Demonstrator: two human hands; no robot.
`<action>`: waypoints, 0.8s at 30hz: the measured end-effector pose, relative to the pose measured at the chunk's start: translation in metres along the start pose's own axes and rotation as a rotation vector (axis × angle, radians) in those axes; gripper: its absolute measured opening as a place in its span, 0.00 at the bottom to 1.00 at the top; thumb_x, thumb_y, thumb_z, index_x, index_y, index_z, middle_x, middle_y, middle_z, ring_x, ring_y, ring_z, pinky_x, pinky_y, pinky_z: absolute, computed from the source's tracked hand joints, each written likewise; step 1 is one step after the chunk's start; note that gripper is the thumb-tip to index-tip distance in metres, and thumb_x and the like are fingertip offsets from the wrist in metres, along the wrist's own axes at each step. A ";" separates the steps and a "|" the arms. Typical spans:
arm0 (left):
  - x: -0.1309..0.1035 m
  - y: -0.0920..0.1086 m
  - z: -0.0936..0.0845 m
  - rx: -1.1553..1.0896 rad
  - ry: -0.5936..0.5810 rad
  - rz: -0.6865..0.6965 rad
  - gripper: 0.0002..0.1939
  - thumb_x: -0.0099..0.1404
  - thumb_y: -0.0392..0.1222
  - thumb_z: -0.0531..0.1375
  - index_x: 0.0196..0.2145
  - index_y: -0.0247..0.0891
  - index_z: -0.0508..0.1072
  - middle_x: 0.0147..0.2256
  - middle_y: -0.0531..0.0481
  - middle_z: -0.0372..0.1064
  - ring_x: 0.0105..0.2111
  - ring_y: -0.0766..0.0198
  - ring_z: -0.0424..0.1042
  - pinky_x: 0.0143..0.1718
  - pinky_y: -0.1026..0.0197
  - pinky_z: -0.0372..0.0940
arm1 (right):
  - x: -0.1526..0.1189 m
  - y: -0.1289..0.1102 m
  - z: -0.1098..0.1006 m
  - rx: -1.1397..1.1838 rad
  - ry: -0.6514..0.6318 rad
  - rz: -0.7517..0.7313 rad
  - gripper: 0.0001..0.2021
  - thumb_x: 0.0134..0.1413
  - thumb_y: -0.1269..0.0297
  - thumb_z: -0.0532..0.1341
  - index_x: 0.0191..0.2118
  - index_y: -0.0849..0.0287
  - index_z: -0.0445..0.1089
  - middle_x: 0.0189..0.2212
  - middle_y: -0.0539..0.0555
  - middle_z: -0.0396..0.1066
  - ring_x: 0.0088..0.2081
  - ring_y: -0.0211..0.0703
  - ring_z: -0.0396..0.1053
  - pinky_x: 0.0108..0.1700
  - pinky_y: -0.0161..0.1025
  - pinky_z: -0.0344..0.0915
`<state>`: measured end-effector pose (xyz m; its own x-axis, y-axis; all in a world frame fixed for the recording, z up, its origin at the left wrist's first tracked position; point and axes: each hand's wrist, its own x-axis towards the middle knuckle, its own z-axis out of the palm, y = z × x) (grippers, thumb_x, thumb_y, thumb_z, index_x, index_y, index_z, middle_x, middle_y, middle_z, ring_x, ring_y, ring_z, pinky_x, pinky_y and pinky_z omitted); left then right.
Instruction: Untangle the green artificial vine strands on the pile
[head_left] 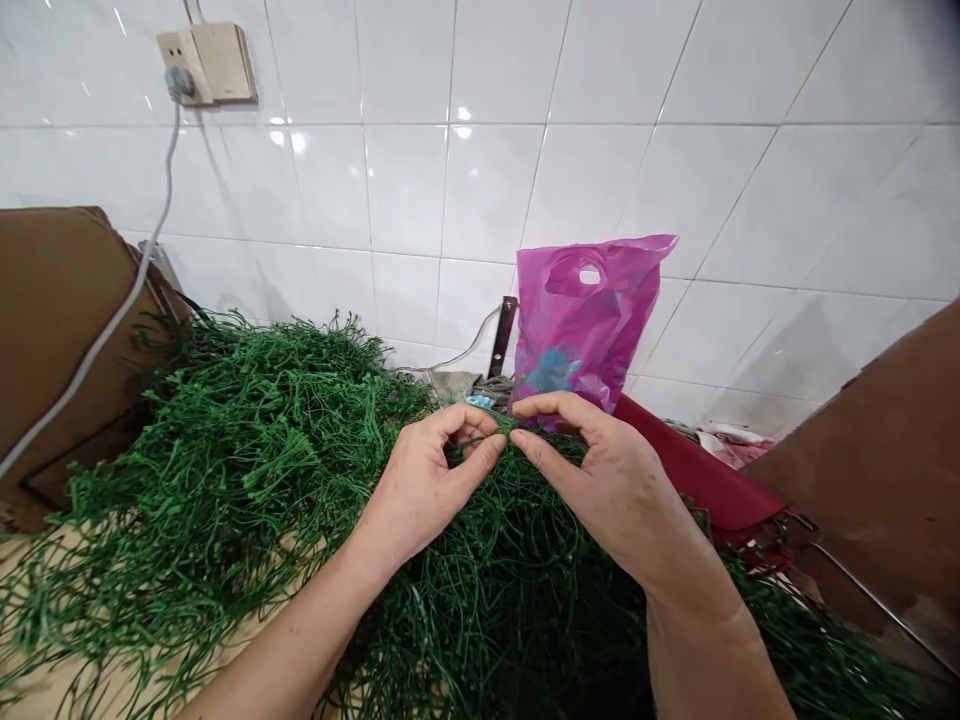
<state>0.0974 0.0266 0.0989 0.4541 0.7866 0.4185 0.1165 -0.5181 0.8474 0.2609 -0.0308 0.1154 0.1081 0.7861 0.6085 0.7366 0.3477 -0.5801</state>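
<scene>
Thin green plastic stems (pixel 495 423) run between my two hands at the middle of the view. My left hand (pixel 431 475) pinches them between thumb and fingers. Close beside it, my right hand (pixel 600 465) grips the same stems with its thumb and forefinger, the fingertips almost touching those of the left. Below and around both hands spreads a large tangled heap of green artificial plant stems (pixel 277 430) with small forked tips. The exact spot where the stems meet is partly hidden by my fingers.
A purple plastic bag (pixel 577 320) stands against the white tiled wall (pixel 405 180). To its right lie a red bag (pixel 697 475) and a brown panel (pixel 885 480). A cardboard box (pixel 60 330) is on the left, with a grey cable (pixel 161 200) hanging from a wall socket (pixel 184 70).
</scene>
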 end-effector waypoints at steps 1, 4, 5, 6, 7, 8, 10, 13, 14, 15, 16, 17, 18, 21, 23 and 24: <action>0.000 0.000 0.000 0.018 0.003 0.001 0.07 0.67 0.43 0.59 0.36 0.37 0.73 0.29 0.54 0.66 0.30 0.67 0.63 0.32 0.64 0.59 | 0.000 -0.001 0.000 -0.015 0.005 -0.020 0.06 0.59 0.65 0.64 0.43 0.52 0.73 0.41 0.51 0.77 0.44 0.47 0.73 0.49 0.45 0.67; -0.002 -0.001 0.001 0.091 0.023 0.019 0.05 0.67 0.41 0.59 0.34 0.38 0.73 0.28 0.55 0.66 0.28 0.67 0.62 0.31 0.65 0.57 | 0.000 -0.002 0.001 -0.101 0.017 -0.135 0.06 0.60 0.69 0.63 0.42 0.53 0.73 0.41 0.51 0.77 0.44 0.46 0.73 0.48 0.44 0.66; -0.003 -0.001 0.001 0.123 0.035 0.032 0.05 0.66 0.40 0.59 0.34 0.38 0.73 0.28 0.56 0.66 0.27 0.68 0.61 0.30 0.65 0.57 | -0.001 -0.003 0.001 -0.146 0.017 -0.175 0.05 0.60 0.70 0.62 0.41 0.54 0.72 0.40 0.51 0.77 0.43 0.46 0.72 0.47 0.45 0.65; -0.004 0.000 0.001 0.156 0.047 0.045 0.04 0.66 0.39 0.59 0.33 0.38 0.73 0.27 0.56 0.66 0.27 0.68 0.61 0.30 0.65 0.56 | -0.001 -0.004 0.002 -0.194 0.014 -0.214 0.05 0.60 0.71 0.61 0.39 0.55 0.71 0.39 0.52 0.76 0.43 0.46 0.72 0.47 0.45 0.64; -0.004 0.000 0.002 0.187 0.058 0.057 0.04 0.65 0.38 0.59 0.33 0.38 0.73 0.27 0.56 0.66 0.27 0.68 0.61 0.30 0.65 0.56 | -0.001 -0.004 0.003 -0.243 0.005 -0.245 0.05 0.59 0.73 0.61 0.38 0.56 0.71 0.37 0.52 0.76 0.41 0.47 0.71 0.46 0.46 0.63; -0.004 0.001 0.002 0.212 0.068 0.066 0.03 0.64 0.37 0.59 0.32 0.38 0.73 0.27 0.56 0.66 0.26 0.68 0.60 0.30 0.65 0.55 | -0.001 -0.005 0.003 -0.288 -0.008 -0.267 0.05 0.58 0.74 0.61 0.36 0.56 0.69 0.35 0.52 0.75 0.40 0.47 0.71 0.45 0.46 0.62; -0.004 0.002 0.003 0.226 0.082 0.057 0.03 0.63 0.36 0.59 0.31 0.38 0.73 0.27 0.56 0.66 0.27 0.68 0.60 0.29 0.64 0.55 | -0.001 -0.005 0.006 -0.329 -0.012 -0.261 0.06 0.56 0.75 0.60 0.34 0.56 0.67 0.32 0.52 0.73 0.37 0.47 0.69 0.43 0.46 0.61; -0.001 0.002 0.003 0.112 0.056 -0.051 0.04 0.62 0.39 0.59 0.32 0.38 0.73 0.26 0.56 0.64 0.26 0.68 0.59 0.28 0.65 0.54 | 0.002 -0.004 0.009 -0.174 0.022 -0.108 0.04 0.56 0.71 0.59 0.33 0.55 0.66 0.29 0.50 0.71 0.33 0.44 0.67 0.39 0.43 0.61; 0.001 0.001 0.002 0.053 0.034 -0.089 0.05 0.62 0.40 0.60 0.32 0.37 0.73 0.26 0.56 0.64 0.26 0.68 0.59 0.28 0.65 0.55 | 0.003 -0.003 0.010 -0.083 0.023 -0.053 0.02 0.57 0.69 0.59 0.33 0.55 0.67 0.28 0.49 0.70 0.32 0.42 0.67 0.37 0.41 0.61; 0.002 0.001 0.002 -0.001 0.012 -0.117 0.06 0.62 0.42 0.60 0.32 0.37 0.72 0.26 0.55 0.64 0.26 0.68 0.59 0.28 0.65 0.55 | 0.005 -0.001 0.010 0.007 0.014 -0.005 0.02 0.57 0.68 0.59 0.33 0.55 0.67 0.28 0.49 0.70 0.31 0.41 0.66 0.36 0.40 0.62; 0.003 0.000 0.001 -0.039 -0.003 -0.131 0.06 0.61 0.42 0.60 0.32 0.37 0.72 0.26 0.55 0.63 0.26 0.68 0.60 0.28 0.65 0.56 | 0.007 0.000 0.011 0.095 -0.003 0.033 0.02 0.58 0.66 0.59 0.34 0.55 0.68 0.28 0.49 0.69 0.30 0.40 0.65 0.35 0.39 0.62; 0.003 -0.001 0.001 -0.058 -0.006 -0.134 0.07 0.61 0.43 0.60 0.31 0.36 0.72 0.26 0.55 0.63 0.26 0.68 0.60 0.29 0.65 0.56 | 0.008 0.002 0.011 0.180 -0.019 0.060 0.02 0.57 0.65 0.60 0.34 0.56 0.68 0.28 0.48 0.68 0.29 0.39 0.65 0.34 0.38 0.62; 0.004 -0.001 0.001 -0.063 0.002 -0.131 0.07 0.60 0.43 0.60 0.31 0.36 0.72 0.27 0.55 0.64 0.27 0.68 0.60 0.29 0.65 0.56 | 0.009 0.004 0.011 0.268 -0.035 0.085 0.03 0.57 0.64 0.61 0.34 0.56 0.68 0.28 0.48 0.68 0.30 0.39 0.65 0.33 0.37 0.62; 0.003 -0.001 0.002 -0.056 0.035 -0.106 0.05 0.60 0.41 0.60 0.31 0.36 0.72 0.28 0.54 0.66 0.27 0.68 0.62 0.29 0.65 0.57 | 0.010 0.007 0.014 0.541 -0.054 0.158 0.07 0.53 0.61 0.65 0.33 0.56 0.69 0.29 0.48 0.68 0.32 0.38 0.66 0.34 0.35 0.65; 0.001 0.000 0.003 -0.037 0.048 -0.074 0.04 0.61 0.39 0.60 0.31 0.37 0.72 0.27 0.54 0.66 0.27 0.68 0.61 0.28 0.66 0.56 | 0.010 0.008 0.018 0.672 -0.054 0.222 0.09 0.51 0.59 0.67 0.32 0.56 0.68 0.29 0.48 0.68 0.32 0.39 0.66 0.36 0.36 0.65; 0.001 0.000 0.004 -0.020 0.062 -0.050 0.03 0.61 0.38 0.59 0.33 0.37 0.73 0.27 0.55 0.67 0.26 0.68 0.61 0.27 0.66 0.56 | 0.010 0.008 0.020 0.715 -0.052 0.262 0.10 0.51 0.58 0.67 0.31 0.56 0.67 0.28 0.49 0.68 0.32 0.39 0.67 0.37 0.36 0.66</action>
<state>0.1009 0.0256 0.0983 0.3920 0.8312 0.3943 0.1201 -0.4712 0.8738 0.2548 -0.0103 0.1060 0.1750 0.9054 0.3867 0.0776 0.3789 -0.9222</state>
